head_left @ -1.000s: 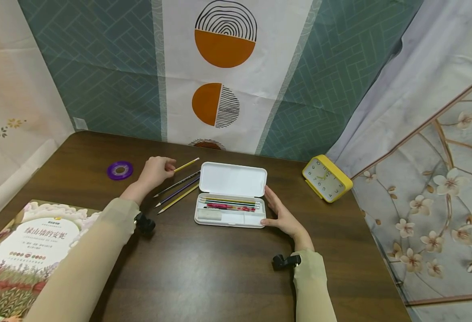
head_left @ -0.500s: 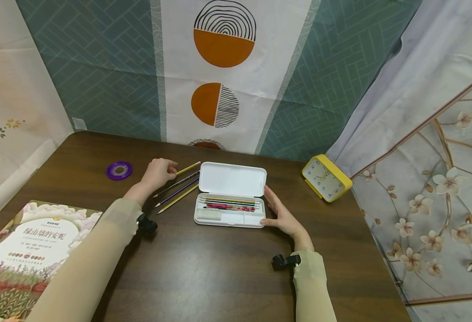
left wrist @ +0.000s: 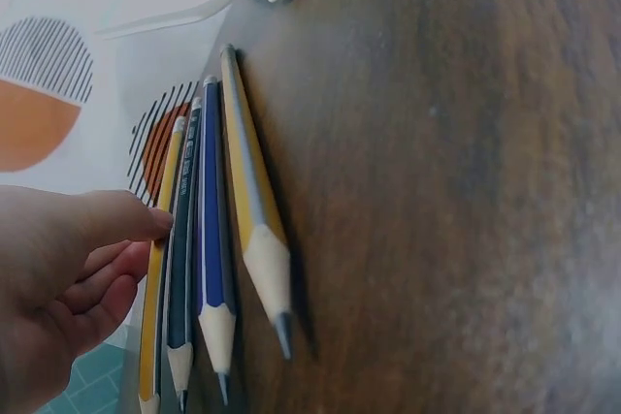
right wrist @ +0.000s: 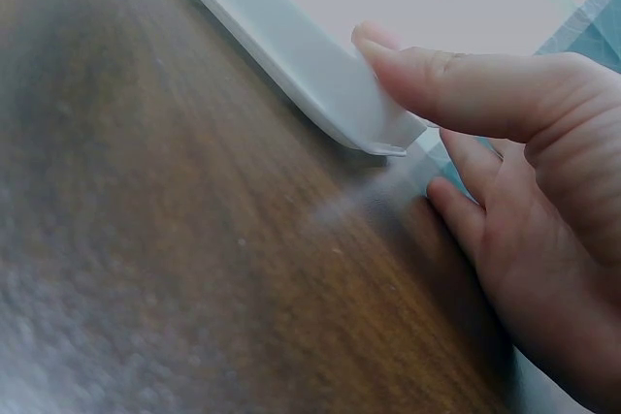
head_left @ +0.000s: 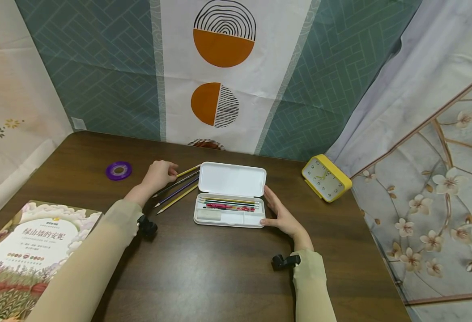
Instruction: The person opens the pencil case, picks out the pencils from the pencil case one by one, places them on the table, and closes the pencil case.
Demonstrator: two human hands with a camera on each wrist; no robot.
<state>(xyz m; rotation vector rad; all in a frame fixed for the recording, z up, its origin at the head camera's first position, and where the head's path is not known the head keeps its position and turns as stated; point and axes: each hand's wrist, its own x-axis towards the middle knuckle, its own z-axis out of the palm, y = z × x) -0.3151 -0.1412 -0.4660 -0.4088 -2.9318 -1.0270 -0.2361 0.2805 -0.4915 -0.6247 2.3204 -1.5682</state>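
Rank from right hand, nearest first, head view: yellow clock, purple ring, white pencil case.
1. White pencil case: its right end is at the right hand, thumb touching.
2. Yellow clock: beyond the hand, to its right.
3. Purple ring: far left, past the case and pencils.

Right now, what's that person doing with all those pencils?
The person's left hand pinches a plain yellow wooden pencil. Beside it, a dark wooden pencil, a blue wooden pencil and a grey-striped yellow pencil lie in a row on the brown wooden table. The right hand rests at the right end of the open white plastic pencil case, which has slim pencils inside.
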